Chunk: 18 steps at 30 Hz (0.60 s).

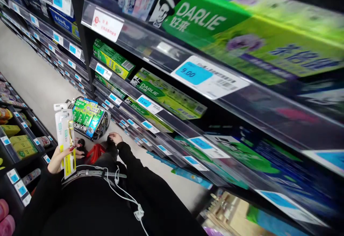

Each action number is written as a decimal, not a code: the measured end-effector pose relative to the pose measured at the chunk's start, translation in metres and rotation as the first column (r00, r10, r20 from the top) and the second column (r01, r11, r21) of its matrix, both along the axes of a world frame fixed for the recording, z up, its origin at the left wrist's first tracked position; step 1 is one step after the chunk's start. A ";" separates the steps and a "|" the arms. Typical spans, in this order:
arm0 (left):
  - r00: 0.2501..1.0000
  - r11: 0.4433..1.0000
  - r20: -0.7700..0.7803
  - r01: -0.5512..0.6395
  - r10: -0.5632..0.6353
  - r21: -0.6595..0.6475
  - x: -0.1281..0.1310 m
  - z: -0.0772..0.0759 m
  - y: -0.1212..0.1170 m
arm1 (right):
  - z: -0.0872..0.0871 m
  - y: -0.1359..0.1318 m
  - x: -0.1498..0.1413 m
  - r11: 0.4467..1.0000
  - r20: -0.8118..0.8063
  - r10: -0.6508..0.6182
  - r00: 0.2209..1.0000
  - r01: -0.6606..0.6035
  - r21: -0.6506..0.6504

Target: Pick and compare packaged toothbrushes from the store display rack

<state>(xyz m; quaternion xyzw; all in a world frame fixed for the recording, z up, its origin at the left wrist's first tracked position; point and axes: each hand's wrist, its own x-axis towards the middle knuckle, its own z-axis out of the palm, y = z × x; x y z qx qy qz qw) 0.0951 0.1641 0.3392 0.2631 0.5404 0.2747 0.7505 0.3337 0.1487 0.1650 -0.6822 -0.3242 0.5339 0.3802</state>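
Shop aisle with toothpaste shelves (pixel 145 46) alongside. Gripping carded packs (pixel 63 135) together in closed left hand (pixel 56 159), probably to stop slippage; with right hand (pixel 115 138) half-curled, can't tell if empty.

Clear, glossy plastic over printed card on the blister packs (pixel 64 132) near nine o'clock. Smooth printed card with a slight sheen on the large Darlie carton (pixel 236 31) between one and two. Shiny see-through plastic along the shelf strip (pixel 145 46) at eleven; flat paper on the price tag (pixel 209 77) at two. Matt black cloth on the sleeve (pixel 156 189) just past six. Smooth plastic-looking coating on the cord (pixel 138 212) near seven.
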 end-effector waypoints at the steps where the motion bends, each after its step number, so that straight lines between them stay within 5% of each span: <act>1: 0.999 1.000 0.027 0.030 -0.030 0.005 0.003 0.000 0.002 | 0.006 0.000 0.000 1.000 -0.026 0.014 1.000 -0.014 -0.001; 4: 0.980 0.989 0.132 0.146 -0.148 0.029 0.014 0.001 0.007 | 0.045 0.002 0.002 0.997 -0.095 0.032 0.995 -0.026 0.066; 11: 0.803 0.906 0.428 0.410 -0.414 0.108 0.052 0.015 0.016 | 0.191 0.003 0.006 0.879 -0.163 0.008 0.987 0.071 0.472; 14: 0.718 0.863 0.506 0.491 -0.478 0.118 0.065 0.023 0.018 | 0.221 0.004 0.005 0.856 -0.207 -0.111 0.972 0.200 0.477; 18: 0.657 0.811 0.530 0.575 -0.536 0.108 0.073 0.032 0.013 | 0.236 -0.001 0.007 0.813 -0.284 -0.212 0.935 0.330 0.480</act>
